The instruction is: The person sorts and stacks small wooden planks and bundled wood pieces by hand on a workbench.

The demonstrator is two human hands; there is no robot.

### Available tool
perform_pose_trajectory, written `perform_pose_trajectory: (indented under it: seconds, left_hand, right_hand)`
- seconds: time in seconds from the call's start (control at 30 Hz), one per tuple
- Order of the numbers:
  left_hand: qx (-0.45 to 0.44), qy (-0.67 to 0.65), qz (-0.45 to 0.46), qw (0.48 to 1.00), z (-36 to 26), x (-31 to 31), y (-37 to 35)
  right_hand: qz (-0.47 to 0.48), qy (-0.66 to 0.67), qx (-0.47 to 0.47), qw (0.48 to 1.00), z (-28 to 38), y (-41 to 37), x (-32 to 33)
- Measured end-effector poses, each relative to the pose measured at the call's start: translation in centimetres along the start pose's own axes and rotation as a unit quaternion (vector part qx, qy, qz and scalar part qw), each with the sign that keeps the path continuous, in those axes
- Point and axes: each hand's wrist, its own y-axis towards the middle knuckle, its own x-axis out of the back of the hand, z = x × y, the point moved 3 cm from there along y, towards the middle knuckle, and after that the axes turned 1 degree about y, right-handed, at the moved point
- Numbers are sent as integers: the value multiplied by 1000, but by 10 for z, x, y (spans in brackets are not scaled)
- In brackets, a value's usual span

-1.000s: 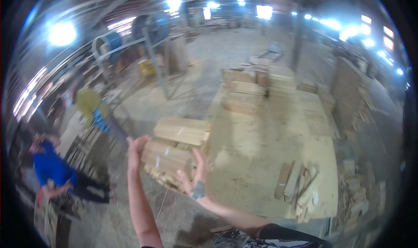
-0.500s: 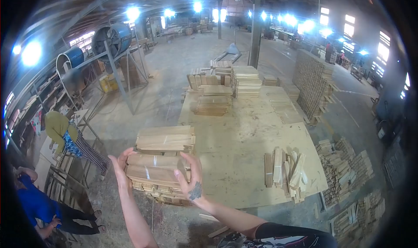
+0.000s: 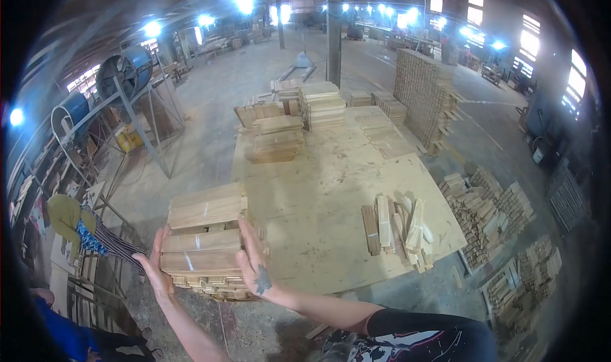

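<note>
Thin wooden slats [image 3: 202, 252] form a stack at the near left corner of the pale table. My left hand [image 3: 158, 265] lies flat along the left end of this stack, fingers stretched forward. Against its right end rests my right hand [image 3: 252, 260], with a dark mark near the wrist, its fingers extended and thumb apart. The slats sit between both palms. Just behind them is another row of slats [image 3: 207, 208], with a narrow dark gap between the rows.
On the plywood table [image 3: 318, 228] lie loose slats [image 3: 398, 228] at the right and stacked boards [image 3: 321, 107] at the back. Wood piles [image 3: 490, 215] stand on the floor at right. Two people are at the left, one in olive [image 3: 63, 219], one in blue [image 3: 57, 317].
The view has shifted, so the table and stacks sit farther left. My hands remain at the stack's two ends, and the gap behind the front slats looks wider.
</note>
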Motion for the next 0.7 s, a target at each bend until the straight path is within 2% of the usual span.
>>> perform_pose_trajectory:
  seconds: [0.03, 0.13, 0.23, 0.3, 0.37, 0.43, 0.5, 0.53, 0.57, 0.6, 0.63, 0.67, 0.7]
  left_hand:
    - [0, -11, 1, 1000, 1, -1, 0]
    - [-7, 101, -45, 994, -7, -8, -4]
    - [-24, 17, -113, 993, 2, 7, -9]
    - [-34, -51, -213, 975, 6, 18, -29]
    - [-50, -69, -320, 944, 17, 32, -71]
    - [-74, 32, -407, 910, 51, 43, -139]
    - [-14, 29, -374, 927, 123, 76, -235]
    - [22, 1, -377, 926, 133, 16, -266]
    - [66, 1, -570, 819, 194, 11, -325]
    - [152, -20, -618, 771, 244, -8, -391]
    - [245, 66, -636, 729, 286, -45, -453]
    - [203, -65, -676, 706, 329, -106, -495]
    - [308, -12, -625, 717, 356, -170, -527]
  right_hand:
    - [6, 14, 2, 1000, -3, 0, -1]
    - [28, 42, 7, 999, -6, 0, 2]
    - [49, 44, 10, 998, 2, -1, 14]
    - [75, 51, 36, 995, -2, -6, 37]
    - [97, 69, 32, 992, -8, -20, 73]
    - [139, 57, 24, 988, -11, -34, 125]
    - [173, 44, 1, 984, -25, -45, 172]
    - [185, 38, -23, 982, -38, -56, 193]
    - [199, 33, -44, 978, -48, -62, 212]
    - [229, 44, -68, 970, -53, -65, 230]
    - [256, 54, -91, 961, -57, -67, 246]
    - [278, 60, -113, 952, -61, -68, 259]
    - [278, 53, -105, 953, -63, -70, 270]
